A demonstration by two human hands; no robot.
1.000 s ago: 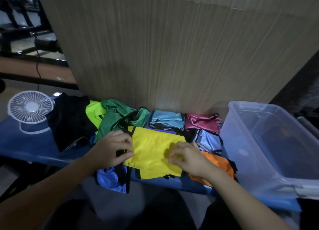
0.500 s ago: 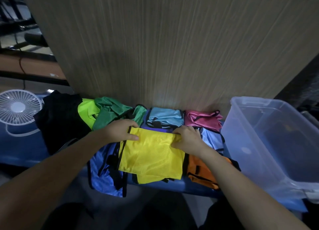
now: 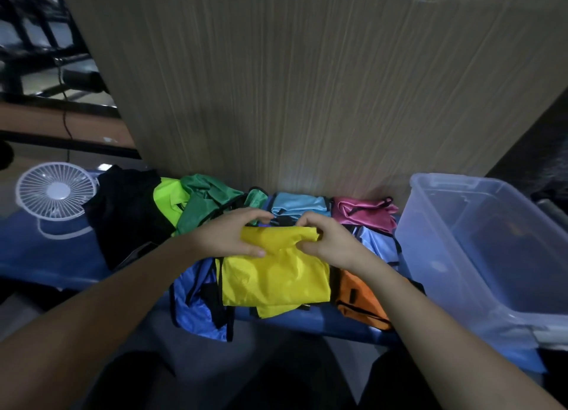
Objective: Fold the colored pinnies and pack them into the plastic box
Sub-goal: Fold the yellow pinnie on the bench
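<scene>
Both forearms reach in from the bottom corners and meet at the far edge of the yellow pinny (image 3: 276, 280). The left hand (image 3: 229, 236) has its fingers curled over that edge with the thumb underneath, gripping the cloth. The right hand (image 3: 327, 240) pinches the same edge from the other side, fingers bent inward, so the top of the pinny is bunched up between the two hands. The rest of the pinny lies flat on the blue surface (image 3: 46, 256), on top of a blue pinny (image 3: 196, 305) and just beside an orange pinny (image 3: 359, 299). Behind the hands lie green (image 3: 209, 203), light blue (image 3: 298, 205) and pink (image 3: 365, 213) pinnies. The box (image 3: 455, 271) stands at the right of the surface, its lid off; through its cloudy walls I cannot tell what is in it. A fan (image 3: 55, 191) stands at far left
</scene>
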